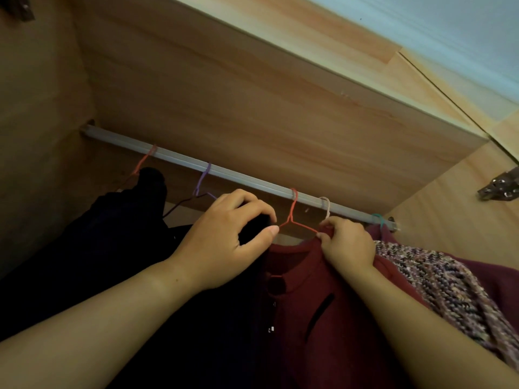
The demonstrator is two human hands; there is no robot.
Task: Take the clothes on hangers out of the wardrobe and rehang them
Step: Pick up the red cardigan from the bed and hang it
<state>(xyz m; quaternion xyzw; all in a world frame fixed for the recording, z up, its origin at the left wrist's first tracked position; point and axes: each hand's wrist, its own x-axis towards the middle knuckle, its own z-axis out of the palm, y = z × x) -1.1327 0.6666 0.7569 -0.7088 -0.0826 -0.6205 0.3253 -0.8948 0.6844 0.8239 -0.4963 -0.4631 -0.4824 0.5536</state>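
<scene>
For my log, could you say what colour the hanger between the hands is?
The hanger is orange-red; head view.

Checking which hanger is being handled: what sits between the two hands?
A red hanger, hooked on the rail, hangs between the left hand, gripping a black garment, and the right hand, pinching the dark red garment it carries; head view.

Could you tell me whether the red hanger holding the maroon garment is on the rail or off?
On the rail: the red hanger hooks over the rail; the right hand pinches its shoulder.
</scene>
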